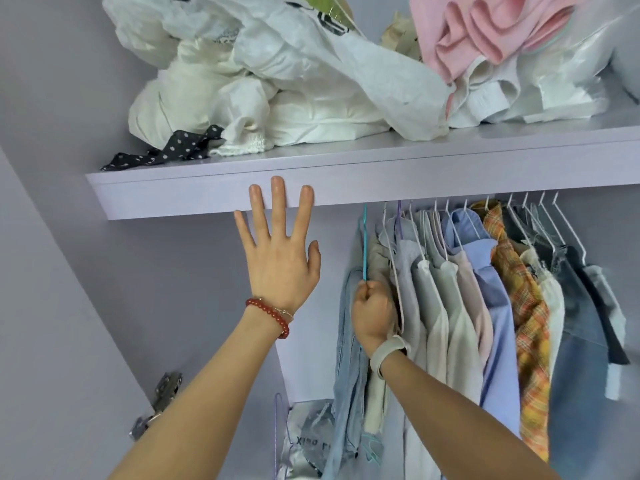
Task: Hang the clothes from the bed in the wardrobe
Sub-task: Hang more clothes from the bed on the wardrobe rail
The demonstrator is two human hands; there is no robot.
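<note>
I am looking into a lilac wardrobe. My right hand [373,313] grips a teal hanger [364,244] whose hook reaches up under the shelf, where the rail is hidden. A light blue denim garment [348,358] hangs from this hanger at the left end of the row of hung clothes [485,306]. My left hand [278,251], with a red bead bracelet on the wrist, is raised with fingers spread and straight, its fingertips over the front edge of the shelf [450,174].
White bags [277,81] and a pink cloth [485,32] are piled on the shelf, with a black dotted ribbon [173,148] at its left. White wire hangers carry shirts, a plaid garment and jeans to the right. A silver bag [308,434] lies below. A door hinge [162,403] sits lower left.
</note>
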